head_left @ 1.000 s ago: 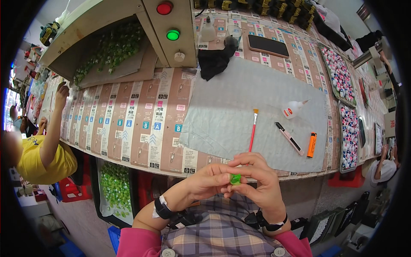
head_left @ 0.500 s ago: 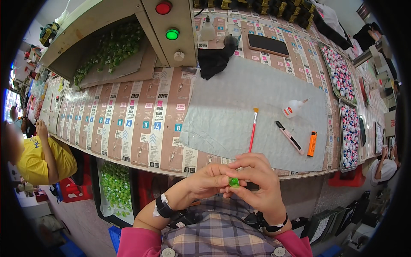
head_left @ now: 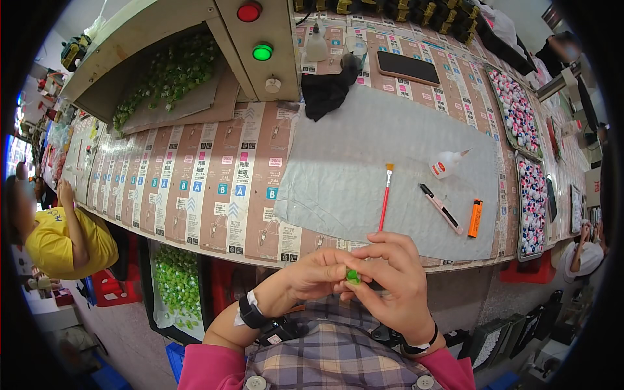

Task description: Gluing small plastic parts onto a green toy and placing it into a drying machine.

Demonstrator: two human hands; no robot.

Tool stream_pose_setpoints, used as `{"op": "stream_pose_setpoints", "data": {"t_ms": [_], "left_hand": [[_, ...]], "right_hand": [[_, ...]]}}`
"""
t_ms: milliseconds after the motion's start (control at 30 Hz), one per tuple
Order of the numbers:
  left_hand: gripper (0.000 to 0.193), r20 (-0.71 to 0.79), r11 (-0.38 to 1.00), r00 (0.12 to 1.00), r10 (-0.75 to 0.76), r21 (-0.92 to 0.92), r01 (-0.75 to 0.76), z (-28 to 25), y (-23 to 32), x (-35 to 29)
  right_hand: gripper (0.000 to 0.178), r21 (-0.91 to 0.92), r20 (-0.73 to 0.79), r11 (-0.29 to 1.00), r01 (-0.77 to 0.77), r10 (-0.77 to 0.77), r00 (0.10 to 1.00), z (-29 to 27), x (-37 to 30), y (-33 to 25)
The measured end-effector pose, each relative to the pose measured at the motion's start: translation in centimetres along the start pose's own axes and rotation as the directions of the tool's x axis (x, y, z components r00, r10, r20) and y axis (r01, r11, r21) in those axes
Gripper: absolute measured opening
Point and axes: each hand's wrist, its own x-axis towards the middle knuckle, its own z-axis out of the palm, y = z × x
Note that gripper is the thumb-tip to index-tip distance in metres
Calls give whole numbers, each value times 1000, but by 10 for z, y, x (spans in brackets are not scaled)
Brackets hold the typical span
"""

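as i watch, the left hand (head_left: 320,272) and right hand (head_left: 395,278) pinch a small, shiny green piece (head_left: 353,277) between them; it is in front of the purple-grey plaid cloth garment (head_left: 325,354).

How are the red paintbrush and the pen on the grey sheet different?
The paintbrush has a red handle and golden-brown bristles, while the pen is pale pink and black. The paintbrush points almost straight away from the person; the pen slants, its far end leaning left. Both lie on the grey sheet.
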Motion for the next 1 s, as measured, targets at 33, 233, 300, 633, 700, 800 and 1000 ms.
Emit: {"op": "stream_pose_setpoints", "data": {"t_ms": [33, 233, 300, 633, 700, 800, 1000], "left_hand": [[45, -3, 1000, 1000, -5, 3, 5, -1, 0, 0], [45, 5, 1000, 1000, -15, 6, 15, -1, 1, 0], [44, 4, 1000, 1000, -10, 8, 9, -1, 0, 0], [41, -10, 1000, 1000, 4, 16, -4, 1, 0, 0], [41, 11, 1000, 1000, 10, 8, -10, 2, 1, 0], [41, -76, 999, 997, 17, 45, -13, 6, 1, -1], [40, -33, 999, 999, 15, 45, -13, 1, 0, -5]], "right_hand": [[25, -14, 1, 1000, 4, -4, 1000, 0, 0, -1], [26, 1, 24, 1000, 17, -17, 1000, -2, -1, 1], [26, 17, 27, 1000, 16, -17, 999, -3, -1, 2], [25, 69, 25, 998, 2, -4, 1000, -3, -1, 5], [24, 75, 31, 997, -3, 1, 1000, -2, -1, 5], [24, 89, 29, 996, -10, 7, 1000, 0, -2, 7], [25, 180, 20, 984, -7, 4, 1000, 2, -2, 10]]}}
